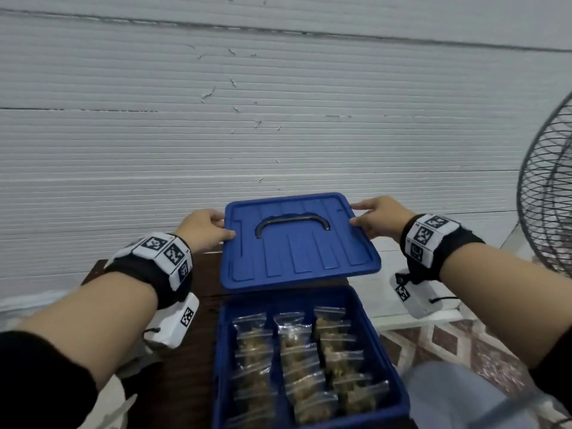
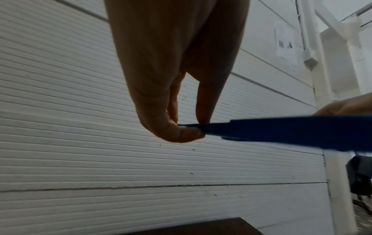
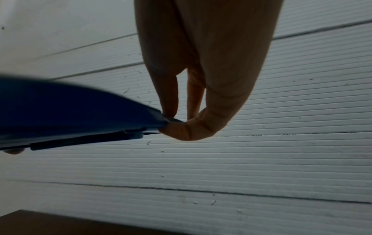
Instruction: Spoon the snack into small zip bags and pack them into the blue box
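A blue lid (image 1: 297, 239) with a black handle (image 1: 291, 224) hangs in the air above the far end of the open blue box (image 1: 387, 366). My left hand (image 1: 207, 229) pinches the lid's left edge and my right hand (image 1: 376, 216) pinches its right edge. The left wrist view shows thumb and fingers (image 2: 179, 133) clamped on the lid's rim (image 2: 281, 132). In the right wrist view the same pinch (image 3: 177, 125) holds the other rim (image 3: 80, 114). Inside the box lie three rows of small zip bags (image 1: 303, 360) filled with a brownish snack.
The box stands on a dark wooden table (image 1: 185, 366). A ribbed white wall (image 1: 216, 134) rises right behind it. A standing fan's wire grille (image 1: 551, 193) is at the right edge, over patterned floor tiles (image 1: 448, 345).
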Motion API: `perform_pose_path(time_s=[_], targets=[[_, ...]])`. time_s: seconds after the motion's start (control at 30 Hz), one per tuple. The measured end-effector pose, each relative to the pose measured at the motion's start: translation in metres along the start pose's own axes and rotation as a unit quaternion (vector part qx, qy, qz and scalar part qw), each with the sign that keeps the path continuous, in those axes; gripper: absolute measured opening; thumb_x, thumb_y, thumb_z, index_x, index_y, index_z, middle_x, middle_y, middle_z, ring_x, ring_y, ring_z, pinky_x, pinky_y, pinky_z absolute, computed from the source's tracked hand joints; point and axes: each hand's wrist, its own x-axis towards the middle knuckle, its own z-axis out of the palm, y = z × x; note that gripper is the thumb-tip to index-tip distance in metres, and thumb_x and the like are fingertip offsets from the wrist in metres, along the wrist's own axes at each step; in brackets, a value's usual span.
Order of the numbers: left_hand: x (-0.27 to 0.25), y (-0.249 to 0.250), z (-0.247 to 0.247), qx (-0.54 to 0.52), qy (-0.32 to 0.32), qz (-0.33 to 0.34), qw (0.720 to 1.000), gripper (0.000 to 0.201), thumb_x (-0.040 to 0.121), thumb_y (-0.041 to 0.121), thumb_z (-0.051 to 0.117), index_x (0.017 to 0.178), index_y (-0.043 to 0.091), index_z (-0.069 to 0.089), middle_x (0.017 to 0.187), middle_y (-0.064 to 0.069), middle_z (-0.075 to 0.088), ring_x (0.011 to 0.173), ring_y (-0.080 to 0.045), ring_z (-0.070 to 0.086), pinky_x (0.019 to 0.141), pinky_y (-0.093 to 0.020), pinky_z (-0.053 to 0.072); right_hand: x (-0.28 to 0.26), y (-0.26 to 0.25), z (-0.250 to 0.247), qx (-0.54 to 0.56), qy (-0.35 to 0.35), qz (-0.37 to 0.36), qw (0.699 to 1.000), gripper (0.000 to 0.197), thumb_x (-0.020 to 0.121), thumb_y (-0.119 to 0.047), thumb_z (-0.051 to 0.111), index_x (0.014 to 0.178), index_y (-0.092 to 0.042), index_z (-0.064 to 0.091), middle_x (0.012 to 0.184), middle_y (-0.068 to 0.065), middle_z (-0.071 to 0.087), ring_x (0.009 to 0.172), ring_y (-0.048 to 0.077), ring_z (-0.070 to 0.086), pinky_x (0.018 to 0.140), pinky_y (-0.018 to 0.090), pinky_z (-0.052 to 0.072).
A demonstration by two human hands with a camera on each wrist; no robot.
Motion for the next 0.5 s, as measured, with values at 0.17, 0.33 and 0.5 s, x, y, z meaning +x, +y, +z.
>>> perform_pose_path(time_s=[0.17,0.33,0.5], targets=[[-0.071,-0.012,0.006,0.081,-0.048,-0.018,0.995,0.033,0.086,0.0,0.068,0.117,0.001,0.059,0.112,-0.008,0.063,0.098,-0.022,0.06,0.088,-0.034,0.05,-0.06,0.032,0.008,-0.039,-0.03,0.027,0.998,0.051,0.087,-0.006,0.065,0.136,-0.007,0.049,0.08,0.006,0.062,0.066,0.017,0.057,0.055,0.024,0.047],[-0.124,-0.039,0.019,0.117,-0.079,-0.057,0.988,0.043,0.082,0.004,0.073,0.121,0.004,0.056,0.12,-0.005,0.061,0.106,-0.025,0.062,0.092,-0.04,0.052,-0.107,0.068,0.024,-0.09,-0.067,0.05,0.992,0.054,0.09,-0.005,0.06,0.141,-0.01,0.044,0.097,0.012,0.065,0.082,0.022,0.063,0.061,0.024,0.053],[-0.15,-0.053,0.032,0.205,-0.053,-0.037,0.977,0.054,0.085,0.012,0.071,0.135,0.007,0.052,0.136,-0.007,0.057,0.124,-0.021,0.054,0.097,-0.029,0.044,-0.133,0.09,0.041,-0.16,-0.077,0.024,0.984,0.05,0.092,-0.008,0.057,0.14,-0.011,0.045,0.096,0.012,0.066,0.085,0.021,0.062,0.073,0.026,0.051]])
